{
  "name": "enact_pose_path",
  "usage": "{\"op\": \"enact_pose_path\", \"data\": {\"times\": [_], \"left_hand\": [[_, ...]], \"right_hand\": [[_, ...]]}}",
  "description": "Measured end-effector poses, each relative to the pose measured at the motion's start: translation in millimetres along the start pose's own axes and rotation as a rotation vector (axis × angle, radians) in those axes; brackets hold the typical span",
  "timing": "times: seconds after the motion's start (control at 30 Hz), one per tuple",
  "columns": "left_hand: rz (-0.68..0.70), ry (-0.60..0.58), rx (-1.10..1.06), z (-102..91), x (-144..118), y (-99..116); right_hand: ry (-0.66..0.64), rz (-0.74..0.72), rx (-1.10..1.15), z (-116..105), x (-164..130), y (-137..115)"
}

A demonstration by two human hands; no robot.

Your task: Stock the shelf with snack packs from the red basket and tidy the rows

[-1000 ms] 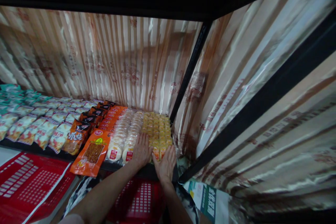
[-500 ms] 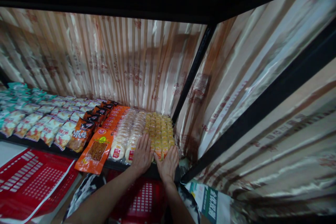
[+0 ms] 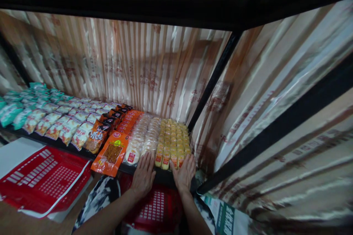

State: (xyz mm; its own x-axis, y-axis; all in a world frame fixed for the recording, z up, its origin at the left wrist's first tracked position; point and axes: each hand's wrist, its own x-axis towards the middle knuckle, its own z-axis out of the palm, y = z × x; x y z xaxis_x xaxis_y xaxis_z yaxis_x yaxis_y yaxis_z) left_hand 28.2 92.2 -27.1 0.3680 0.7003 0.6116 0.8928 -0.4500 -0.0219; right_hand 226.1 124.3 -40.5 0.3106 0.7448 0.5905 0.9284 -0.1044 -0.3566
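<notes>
A shop; rows of packaged snacks [image 3: 82, 125] fill a display shelf [image 3: 55, 143]; red shopping basket [image 3: 41, 180] alongside.

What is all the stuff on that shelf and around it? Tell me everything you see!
Small yellow wrapped cakes: many, yellow, rows at the shelf's right end.
Round pale wrapped cakes: many, cream with red labels, left of the yellow ones.
Orange snack-stick packets: one row, orange, front one overhangs the shelf edge.
Dark orange packets: one row, further left.
White-and-red striped packets: many, left part.
Teal packets: many, far left.
Red plastic baskets: two, red, below the shelf.
Striped shiny curtain: beige-brown, behind.
Left hand: flat at the shelf's front edge.
Right hand: flat, touching the yellow cakes.
</notes>
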Motion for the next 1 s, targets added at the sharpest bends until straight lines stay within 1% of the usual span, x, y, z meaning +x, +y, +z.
{"op": "enact_pose_path", "data": {"times": [0.13,0.27,0.37,0.43,0.47,0.6,0.67,0.7,0.77,0.83,0.9,1.0], "left_hand": [[0.005,0.011,0.024,-2.8,-8.0,-7.9],[0.018,0.023,0.022,-0.8,-10.8,-15.6],[0.026,0.025,0.021,2.9,-8.5,-19.2],[0.041,0.035,0.010,5.5,-5.7,-20.7],[0.050,0.041,0.003,6.7,-4.3,-21.4],[0.072,0.079,-0.026,10.1,-1.2,-25.1],[0.086,0.103,-0.036,10.9,-1.2,-27.1],[0.091,0.109,-0.043,11.3,-1.4,-27.8],[0.104,0.111,-0.061,12.6,-1.9,-28.6],[0.115,0.105,-0.086,15.3,-2.5,-28.4],[0.120,0.105,-0.106,19.9,-3.4,-27.5],[0.098,0.120,-0.124,28.5,-5.6,-26.1]], "right_hand": [[0.005,-0.014,0.003,-0.1,-0.3,-0.4],[0.028,-0.010,0.038,-3.8,-0.8,-0.2],[0.084,-0.084,0.089,-10.8,2.3,-5.4],[0.069,-0.166,0.126,-16.6,7.4,-16.5],[0.035,-0.207,0.149,-19.1,10.8,-24.8],[-0.268,-0.384,0.228,-21.0,25.2,-70.7],[-0.356,-0.445,0.231,-16.2,30.9,-95.5],[-0.395,-0.452,0.224,-12.8,33.2,-107.0],[-0.480,-0.420,0.194,-5.3,36.9,-127.2],[-0.569,-0.389,0.166,1.8,39.6,-142.4],[-0.623,-0.356,0.140,7.5,41.0,-151.9],[-0.645,-0.324,0.111,12.5,39.6,-156.6]]}}
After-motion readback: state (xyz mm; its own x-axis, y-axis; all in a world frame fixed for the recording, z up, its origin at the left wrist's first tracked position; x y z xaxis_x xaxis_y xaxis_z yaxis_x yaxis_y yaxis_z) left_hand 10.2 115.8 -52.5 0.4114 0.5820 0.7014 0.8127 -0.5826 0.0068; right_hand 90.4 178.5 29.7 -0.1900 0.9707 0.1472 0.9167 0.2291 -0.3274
